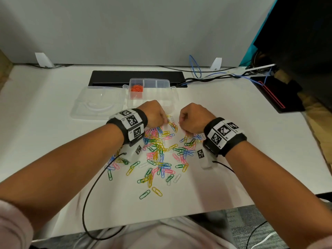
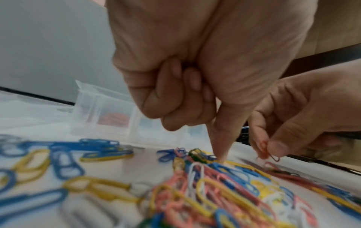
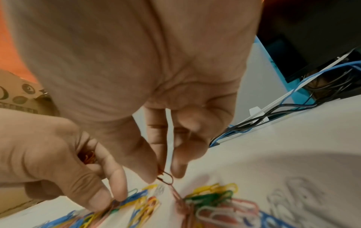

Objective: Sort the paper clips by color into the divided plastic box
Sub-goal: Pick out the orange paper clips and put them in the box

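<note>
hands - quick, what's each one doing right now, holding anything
Left hand: fingers curled, holding orange clips in the palm, fingertips on the clip pile.
Right hand: pinching an orange paper clip between thumb and finger.

Paper clips (image 1: 158,155) in pink, yellow, green, blue and white. Orange clips (image 1: 136,88) inside the clear, colourless divided box (image 1: 168,97). White table (image 1: 233,150). Black wristbands (image 1: 128,125) bearing black-and-white square-patterned tags. Blue cable (image 1: 195,66) among black ones.
</note>
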